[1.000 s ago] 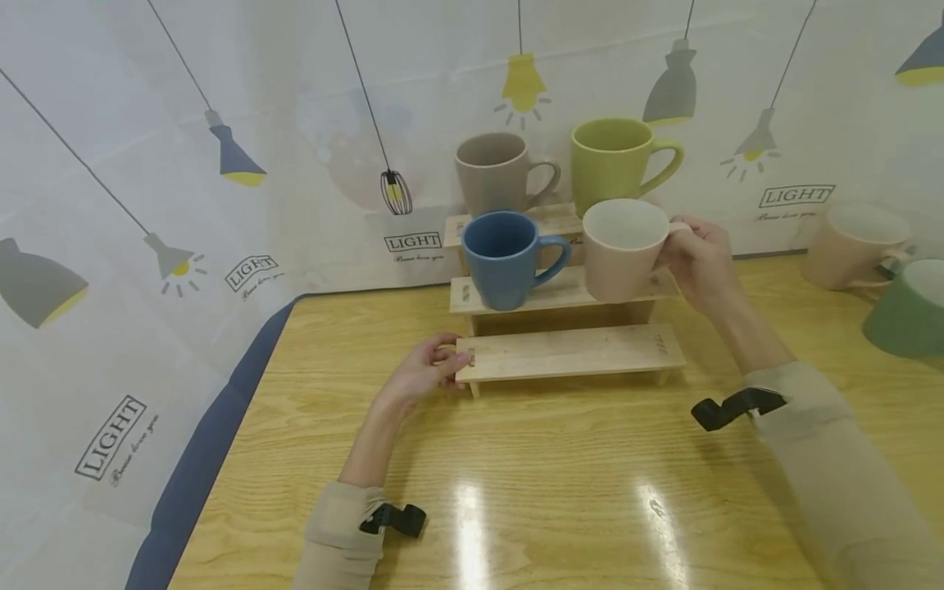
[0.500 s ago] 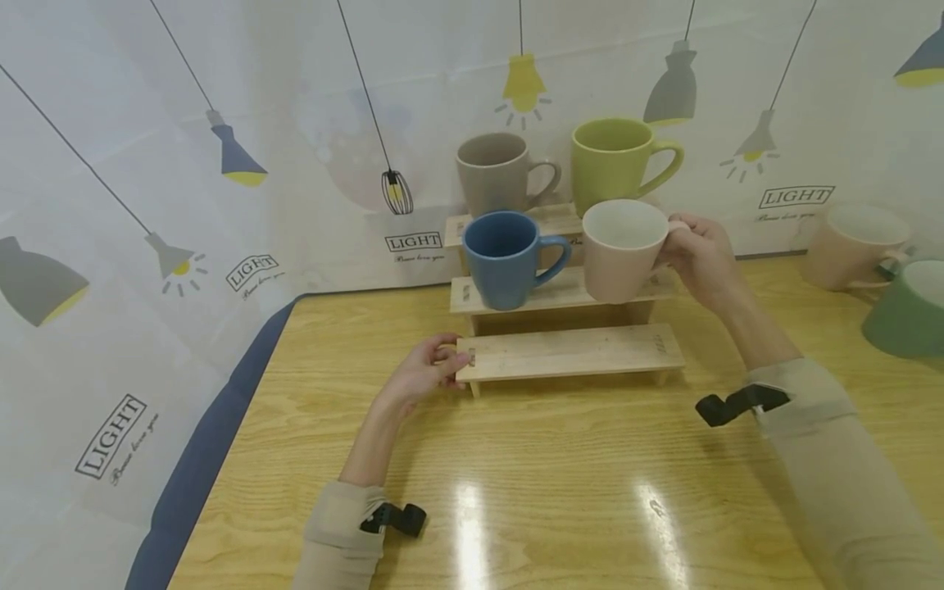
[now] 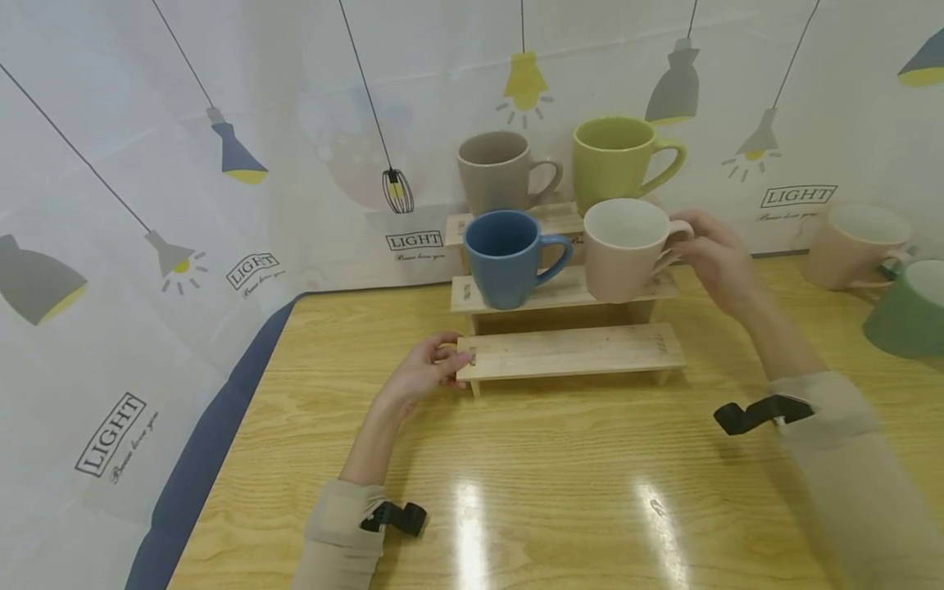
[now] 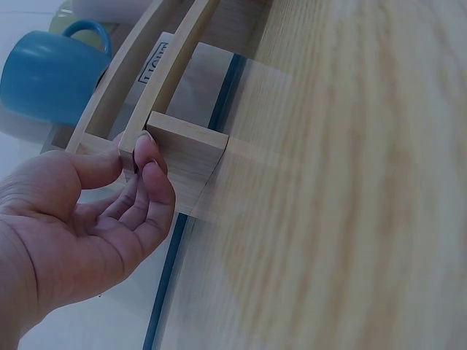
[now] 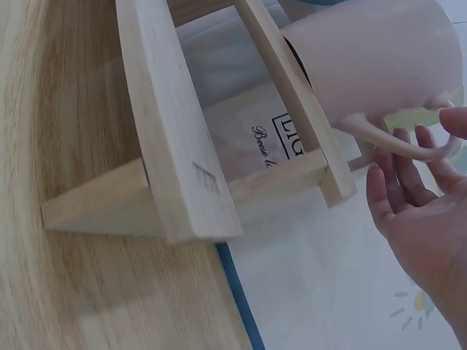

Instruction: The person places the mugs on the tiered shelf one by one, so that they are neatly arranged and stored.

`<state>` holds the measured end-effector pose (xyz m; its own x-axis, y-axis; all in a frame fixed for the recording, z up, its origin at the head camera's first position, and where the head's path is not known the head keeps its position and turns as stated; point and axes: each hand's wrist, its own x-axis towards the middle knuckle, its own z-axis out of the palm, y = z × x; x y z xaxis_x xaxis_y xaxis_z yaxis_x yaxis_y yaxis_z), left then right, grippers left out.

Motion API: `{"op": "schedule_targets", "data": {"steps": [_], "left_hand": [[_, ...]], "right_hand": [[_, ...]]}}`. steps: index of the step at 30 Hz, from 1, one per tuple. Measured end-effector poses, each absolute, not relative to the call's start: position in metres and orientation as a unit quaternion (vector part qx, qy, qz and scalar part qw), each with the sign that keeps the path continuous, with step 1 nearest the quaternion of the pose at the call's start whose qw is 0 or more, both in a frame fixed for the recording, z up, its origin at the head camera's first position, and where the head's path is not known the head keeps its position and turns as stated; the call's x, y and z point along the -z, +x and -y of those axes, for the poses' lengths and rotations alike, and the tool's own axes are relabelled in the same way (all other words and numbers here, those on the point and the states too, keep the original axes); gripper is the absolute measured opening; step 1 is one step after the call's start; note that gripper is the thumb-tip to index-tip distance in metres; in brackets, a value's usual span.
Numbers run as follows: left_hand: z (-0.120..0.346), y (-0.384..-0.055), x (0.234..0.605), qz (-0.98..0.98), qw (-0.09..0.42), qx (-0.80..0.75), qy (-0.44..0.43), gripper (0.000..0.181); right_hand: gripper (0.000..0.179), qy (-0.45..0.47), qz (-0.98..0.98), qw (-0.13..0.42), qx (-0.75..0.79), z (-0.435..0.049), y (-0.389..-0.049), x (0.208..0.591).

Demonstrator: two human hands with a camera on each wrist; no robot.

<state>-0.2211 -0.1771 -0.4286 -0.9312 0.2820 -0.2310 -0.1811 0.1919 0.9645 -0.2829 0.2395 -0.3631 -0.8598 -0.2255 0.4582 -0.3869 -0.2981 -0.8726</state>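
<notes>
Pink mug on mid step, R hand loose at handle

Nearest me, bare wood tabletop (image 3: 546, 459). L hand (image 3: 419, 375) pinches L end of the stand's (image 3: 571, 352) lowest step, thumb on top, fingers under. Mid step: blue mug (image 3: 503, 262) on L, pink mug (image 3: 623, 258) on R, both upright, handles to R. R hand (image 3: 715, 254) is at the pink handle, fingers slack & parted around it; can't tell if they touch. Off to R on tabletop: green mug (image 3: 910, 315), 2nd pink mug (image 3: 848, 250) just behind. Top step: taupe mug (image 3: 494, 180) & lime mug (image 3: 608, 168). Farthest back, lamp-print cloth (image 3: 310, 205).
</notes>
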Motion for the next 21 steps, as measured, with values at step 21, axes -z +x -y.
{"op": "schedule_targets", "data": {"steps": [21], "left_hand": [[0.177, -0.221, 0.428, -0.752, 0.187, -0.631, 0.035, 0.057]], "right_hand": [[0.036, 0.265, 0.592, 0.081, -0.757, -0.303, -0.25, 0.37]]}}
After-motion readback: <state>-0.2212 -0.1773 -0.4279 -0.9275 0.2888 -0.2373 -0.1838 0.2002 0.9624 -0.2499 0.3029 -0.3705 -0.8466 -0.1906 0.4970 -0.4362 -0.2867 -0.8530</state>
